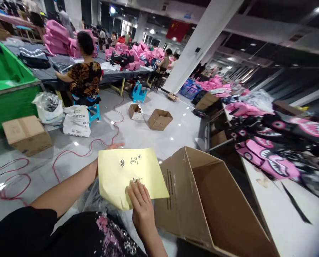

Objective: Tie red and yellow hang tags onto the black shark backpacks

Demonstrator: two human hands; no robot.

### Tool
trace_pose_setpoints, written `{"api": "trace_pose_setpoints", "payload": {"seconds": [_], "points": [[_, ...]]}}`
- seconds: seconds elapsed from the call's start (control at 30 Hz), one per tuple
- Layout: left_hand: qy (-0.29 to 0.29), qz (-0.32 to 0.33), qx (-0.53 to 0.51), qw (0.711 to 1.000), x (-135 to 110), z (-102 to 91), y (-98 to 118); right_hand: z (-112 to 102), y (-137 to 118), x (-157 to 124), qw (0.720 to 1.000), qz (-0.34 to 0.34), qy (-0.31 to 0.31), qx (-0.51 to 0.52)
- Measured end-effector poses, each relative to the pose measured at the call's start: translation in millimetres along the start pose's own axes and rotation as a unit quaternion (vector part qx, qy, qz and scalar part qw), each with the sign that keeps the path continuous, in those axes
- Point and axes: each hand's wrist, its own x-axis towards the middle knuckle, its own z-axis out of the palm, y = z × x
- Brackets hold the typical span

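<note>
A yellow sheet of paper [129, 171] with handwriting on it is held up in front of me. My left hand [109, 151] is behind its upper left edge, only the fingertips showing, fingers straight. My right hand [141, 207] lies on the sheet's lower edge, fingers flat on the front and thumb hidden behind. Just right of the paper an open cardboard box [215, 200] lies tilted, empty as far as I can see. A black garment with pink sequins [106, 235] and clear plastic lie on my lap below the paper.
A white table [277, 207] at right carries pink and black shark-face bags [266, 157]. Small cardboard boxes [159, 119] and a red cable [68, 153] lie on the floor. A person in a patterned top [84, 76] sits on a blue stool at a long table with pink bags.
</note>
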Motion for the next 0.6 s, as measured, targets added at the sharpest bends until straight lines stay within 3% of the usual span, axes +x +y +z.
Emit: {"api": "trace_pose_setpoints", "payload": {"seconds": [0.1, 0.17, 0.3, 0.47, 0.53, 0.6], "points": [[0.067, 0.036, -0.019, 0.997, 108.7, 27.2, 38.0, 17.8, 124.2, 31.7, 0.993, 0.06, 0.058, 0.082], [0.113, 0.07, -0.047, 0.99, 166.6, 45.0, 66.4, 21.7, 204.9, 64.2, 0.972, 0.163, 0.089, 0.143], [0.174, 0.134, -0.078, 0.972, 274.7, 82.3, 120.6, 34.3, 363.1, 155.2, 0.876, 0.384, 0.119, 0.265], [0.192, 0.204, -0.087, 0.956, 441.5, 112.7, 172.7, 80.3, 551.3, 277.6, 0.732, 0.531, 0.16, 0.395], [0.194, 0.197, -0.083, 0.957, 517.1, 125.3, 195.8, 92.7, 625.9, 311.1, 0.703, 0.565, 0.177, 0.394], [0.205, 0.178, -0.072, 0.96, 593.9, 143.2, 222.4, 95.3, 703.0, 330.5, 0.706, 0.596, 0.175, 0.341]]}}
